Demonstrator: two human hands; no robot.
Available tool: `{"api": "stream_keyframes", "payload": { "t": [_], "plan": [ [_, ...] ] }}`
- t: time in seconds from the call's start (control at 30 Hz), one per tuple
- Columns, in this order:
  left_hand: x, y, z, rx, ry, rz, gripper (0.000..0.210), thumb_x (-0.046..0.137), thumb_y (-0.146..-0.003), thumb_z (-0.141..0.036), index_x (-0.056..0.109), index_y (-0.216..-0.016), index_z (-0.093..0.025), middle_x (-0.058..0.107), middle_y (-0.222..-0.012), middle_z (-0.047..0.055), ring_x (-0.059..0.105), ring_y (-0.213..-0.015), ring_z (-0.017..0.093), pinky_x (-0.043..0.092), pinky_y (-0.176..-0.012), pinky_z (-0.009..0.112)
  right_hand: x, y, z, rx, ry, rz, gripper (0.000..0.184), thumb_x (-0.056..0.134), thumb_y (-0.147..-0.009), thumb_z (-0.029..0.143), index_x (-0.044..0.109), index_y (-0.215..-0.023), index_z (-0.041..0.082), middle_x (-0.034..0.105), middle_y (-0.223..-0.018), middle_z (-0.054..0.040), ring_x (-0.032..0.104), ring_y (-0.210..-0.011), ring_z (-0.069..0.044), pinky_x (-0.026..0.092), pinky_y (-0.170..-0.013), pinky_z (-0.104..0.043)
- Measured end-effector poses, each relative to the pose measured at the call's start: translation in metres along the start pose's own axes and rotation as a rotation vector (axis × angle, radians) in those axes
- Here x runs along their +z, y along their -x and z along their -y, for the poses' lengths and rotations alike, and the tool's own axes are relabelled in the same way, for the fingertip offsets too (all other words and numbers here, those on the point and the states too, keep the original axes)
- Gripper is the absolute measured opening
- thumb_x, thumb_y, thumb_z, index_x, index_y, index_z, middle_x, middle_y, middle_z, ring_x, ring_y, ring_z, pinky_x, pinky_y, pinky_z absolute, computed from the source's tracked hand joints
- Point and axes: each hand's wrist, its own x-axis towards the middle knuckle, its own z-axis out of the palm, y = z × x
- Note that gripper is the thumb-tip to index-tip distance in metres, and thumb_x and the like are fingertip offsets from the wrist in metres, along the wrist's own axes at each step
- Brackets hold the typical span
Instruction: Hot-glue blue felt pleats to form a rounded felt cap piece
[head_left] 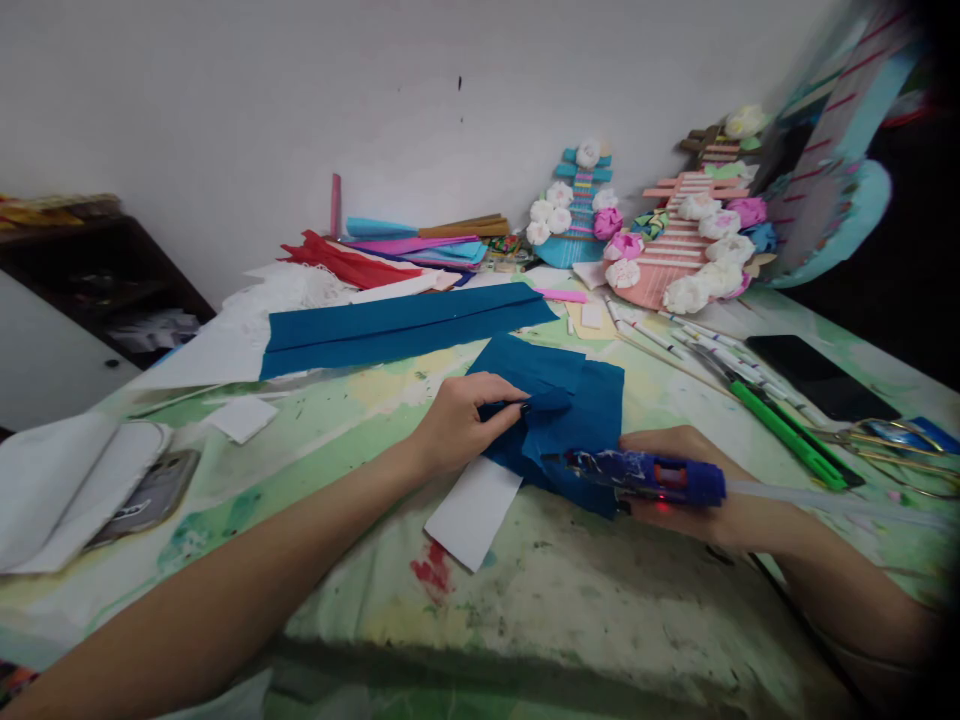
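My left hand (474,422) pinches a folded edge of blue crepe paper (592,400) between thumb and fingers. Several overlapping pieces of this blue paper lie under and around the pinch. In my right hand (675,515) is a dark blue hot glue gun (645,475), its nozzle pointing left over the blue paper, close to the pinched fold. A small red light glows on the gun, and a pale glue stick sticks out of its rear. Partly beneath the blue paper lies a white paper strip (474,515). Whether the nozzle touches the paper I cannot tell.
Behind lies a long blue paper strip (405,325). Decorated guitar shapes (576,220) with paper flowers lean at the back. A green cutter (784,430), gold-handled scissors (900,445) and a black phone (821,375) lie right. A grey phone (161,490) is left. The gun's cord trails toward the front right.
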Motion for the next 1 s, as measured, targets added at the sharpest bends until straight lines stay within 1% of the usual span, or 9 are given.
{"api": "stream_keyframes", "payload": {
  "t": [0.1,0.17,0.3,0.37,0.43,0.57,0.7,0.87,1.0],
  "plan": [
    [0.000,0.000,0.000,-0.005,-0.001,-0.003,0.013,0.061,-0.083,-0.015,0.072,-0.089,-0.018,0.074,-0.088,0.006,0.068,-0.080,0.015,0.055,-0.076,0.030,0.003,-0.001,0.006,-0.032,-0.018,0.029,0.018,0.059,-0.074,0.025,0.044,-0.064,0.020,0.047,-0.061,0.0031,0.040,-0.057,-0.012,0.030,-0.054,-0.026],
    [-0.001,-0.001,-0.001,-0.008,-0.007,-0.005,0.012,0.061,-0.083,-0.016,0.072,-0.088,-0.018,0.074,-0.088,0.006,0.068,-0.081,0.015,0.055,-0.076,0.031,0.005,-0.001,0.007,-0.002,-0.028,0.009,0.018,0.059,-0.074,0.026,0.045,-0.064,0.020,0.048,-0.062,0.0024,0.042,-0.058,-0.012,0.030,-0.053,-0.026],
    [-0.001,0.000,-0.001,-0.007,-0.010,-0.005,0.012,0.061,-0.083,-0.016,0.072,-0.088,-0.018,0.074,-0.088,0.006,0.068,-0.081,0.015,0.054,-0.076,0.030,0.006,0.000,-0.004,0.082,0.004,-0.142,0.018,0.059,-0.078,0.033,0.052,-0.069,0.019,0.050,-0.062,0.0014,0.042,-0.057,-0.013,0.033,-0.052,-0.027],
    [-0.001,0.000,-0.001,-0.003,-0.007,-0.002,0.012,0.061,-0.083,-0.016,0.072,-0.088,-0.017,0.074,-0.087,0.006,0.068,-0.080,0.015,0.054,-0.075,0.029,0.005,0.001,-0.010,0.109,0.057,-0.200,0.015,0.059,-0.078,0.032,0.055,-0.071,0.019,0.052,-0.062,0.0011,0.044,-0.057,-0.014,0.034,-0.053,-0.027],
    [0.000,0.001,-0.001,0.001,-0.008,-0.002,0.012,0.062,-0.083,-0.015,0.072,-0.087,-0.017,0.074,-0.087,0.006,0.068,-0.080,0.015,0.054,-0.075,0.029,0.005,0.001,-0.015,0.134,0.106,-0.216,0.010,0.059,-0.076,0.028,0.056,-0.072,0.019,0.054,-0.063,0.0009,0.046,-0.057,-0.015,0.034,-0.054,-0.028],
    [0.000,0.001,-0.001,0.000,-0.011,-0.002,0.012,0.062,-0.083,-0.015,0.072,-0.088,-0.017,0.074,-0.087,0.006,0.068,-0.080,0.015,0.054,-0.074,0.028,0.005,0.002,-0.018,0.165,0.169,-0.211,0.010,0.058,-0.076,0.026,0.056,-0.068,0.019,0.052,-0.059,0.0014,0.044,-0.054,-0.014,0.032,-0.051,-0.028],
    [0.000,0.001,-0.001,-0.004,-0.006,0.004,0.012,0.061,-0.083,-0.017,0.072,-0.088,-0.018,0.074,-0.088,0.006,0.068,-0.080,0.015,0.055,-0.074,0.029,0.005,0.003,-0.015,0.186,0.172,-0.173,0.013,0.057,-0.075,0.027,0.054,-0.065,0.019,0.049,-0.055,0.0018,0.040,-0.050,-0.013,0.029,-0.048,-0.028],
    [0.000,0.001,0.000,0.010,-0.009,0.003,0.012,0.061,-0.083,-0.016,0.072,-0.088,-0.018,0.074,-0.087,0.006,0.068,-0.079,0.015,0.055,-0.074,0.030,0.006,0.002,-0.007,0.142,0.184,-0.081,0.015,0.056,-0.073,0.024,0.049,-0.061,0.020,0.050,-0.055,0.0011,0.040,-0.050,-0.013,0.027,-0.048,-0.029],
    [0.000,0.001,-0.001,0.010,-0.002,0.011,0.014,0.061,-0.083,-0.016,0.073,-0.089,-0.018,0.074,-0.087,0.006,0.068,-0.080,0.016,0.055,-0.075,0.031,0.006,0.001,-0.003,0.084,0.153,-0.013,0.011,0.056,-0.074,0.023,0.051,-0.065,0.019,0.051,-0.058,0.0013,0.043,-0.053,-0.013,0.030,-0.051,-0.028]
  ]
}}
